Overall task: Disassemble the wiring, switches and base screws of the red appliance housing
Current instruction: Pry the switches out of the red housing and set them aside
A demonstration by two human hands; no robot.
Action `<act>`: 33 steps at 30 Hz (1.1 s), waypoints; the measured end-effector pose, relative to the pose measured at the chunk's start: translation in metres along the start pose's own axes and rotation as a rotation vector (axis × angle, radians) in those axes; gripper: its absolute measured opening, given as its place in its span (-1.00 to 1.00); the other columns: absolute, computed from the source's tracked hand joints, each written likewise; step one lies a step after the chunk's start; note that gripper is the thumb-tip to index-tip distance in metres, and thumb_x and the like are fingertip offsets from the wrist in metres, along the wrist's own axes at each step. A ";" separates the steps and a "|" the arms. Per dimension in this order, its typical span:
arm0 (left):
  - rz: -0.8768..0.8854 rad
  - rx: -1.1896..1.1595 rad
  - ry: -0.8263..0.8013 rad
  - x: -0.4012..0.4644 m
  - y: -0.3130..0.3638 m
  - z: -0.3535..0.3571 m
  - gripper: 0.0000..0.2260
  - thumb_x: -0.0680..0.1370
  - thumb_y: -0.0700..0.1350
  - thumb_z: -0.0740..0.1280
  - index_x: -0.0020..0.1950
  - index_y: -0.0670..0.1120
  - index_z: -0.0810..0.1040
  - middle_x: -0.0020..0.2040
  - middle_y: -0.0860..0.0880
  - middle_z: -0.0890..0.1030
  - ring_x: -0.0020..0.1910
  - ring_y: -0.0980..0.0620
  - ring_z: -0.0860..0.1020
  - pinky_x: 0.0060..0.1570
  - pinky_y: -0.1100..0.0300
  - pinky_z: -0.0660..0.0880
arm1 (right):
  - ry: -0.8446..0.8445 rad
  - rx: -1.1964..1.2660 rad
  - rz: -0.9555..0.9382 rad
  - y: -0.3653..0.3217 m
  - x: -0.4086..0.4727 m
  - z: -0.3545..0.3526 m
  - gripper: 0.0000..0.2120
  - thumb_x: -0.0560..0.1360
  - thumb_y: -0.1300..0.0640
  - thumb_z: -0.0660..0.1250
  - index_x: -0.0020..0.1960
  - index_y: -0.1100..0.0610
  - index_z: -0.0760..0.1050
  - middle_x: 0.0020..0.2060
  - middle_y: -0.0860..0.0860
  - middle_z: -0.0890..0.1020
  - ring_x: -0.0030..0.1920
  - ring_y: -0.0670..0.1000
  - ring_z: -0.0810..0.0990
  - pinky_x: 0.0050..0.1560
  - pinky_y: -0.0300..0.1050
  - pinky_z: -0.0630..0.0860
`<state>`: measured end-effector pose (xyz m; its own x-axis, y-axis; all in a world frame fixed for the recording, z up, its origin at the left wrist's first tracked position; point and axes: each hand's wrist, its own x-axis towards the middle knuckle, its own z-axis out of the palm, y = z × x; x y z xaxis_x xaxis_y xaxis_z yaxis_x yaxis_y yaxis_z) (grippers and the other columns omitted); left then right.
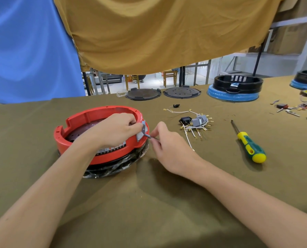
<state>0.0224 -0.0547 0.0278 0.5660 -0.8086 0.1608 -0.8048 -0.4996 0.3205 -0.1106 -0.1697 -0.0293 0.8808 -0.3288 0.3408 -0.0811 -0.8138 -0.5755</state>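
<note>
The round red appliance housing point(102, 113) sits on a black base wrapped in plastic, left of centre on the olive cloth. My left hand point(113, 129) reaches over its near right rim and grips a grey switch panel point(142, 130) set in the housing wall. Just right of the housing, my right hand point(167, 140) pinches a small grey metal piece point(148, 136) that sticks out of that panel. Removed white wires with brass terminals, grey switches and a black socket lie in a heap point(196, 122) to the right.
A yellow-green screwdriver point(249, 144) lies on the cloth at the right. Two dark round plates point(143, 93) and a black-and-blue housing point(237, 88) stand along the far edge. More loose parts point(292, 108) lie at the far right. Blue and mustard cloths hang behind.
</note>
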 end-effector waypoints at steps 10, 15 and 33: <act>-0.015 -0.011 0.008 -0.001 -0.001 0.000 -0.61 0.63 0.05 0.17 -0.01 -0.29 0.52 -0.35 -0.03 0.39 -0.40 0.03 0.29 -0.37 0.12 0.22 | -0.095 0.098 0.005 0.018 0.013 -0.021 -0.91 0.64 0.04 0.26 0.04 0.05 0.41 -0.43 -0.10 0.42 -0.47 -0.14 0.35 -0.38 -0.21 0.23; -0.015 0.010 0.021 0.001 -0.001 0.002 -0.59 0.63 0.05 0.17 -0.04 -0.33 0.50 -0.31 -0.09 0.42 -0.38 0.00 0.30 -0.36 0.11 0.21 | 0.002 0.158 0.023 -0.001 0.003 0.005 -0.94 0.66 0.17 0.15 0.03 0.14 0.28 -0.38 -0.06 0.44 -0.42 -0.14 0.40 -0.43 -0.29 0.28; -0.004 -0.042 -0.015 0.000 -0.006 -0.001 -0.59 0.62 0.08 0.20 -0.03 -0.29 0.49 -0.34 -0.03 0.37 -0.39 0.02 0.28 -0.35 0.12 0.24 | -0.173 0.096 -0.080 0.031 0.029 -0.035 -0.91 0.62 0.10 0.31 -0.04 -0.03 0.44 -0.42 -0.01 0.51 -0.37 0.01 0.38 -0.21 0.00 0.39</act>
<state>0.0274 -0.0510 0.0270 0.5661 -0.8114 0.1456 -0.7941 -0.4894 0.3604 -0.1035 -0.2209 -0.0113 0.9501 -0.1717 0.2603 0.0292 -0.7820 -0.6226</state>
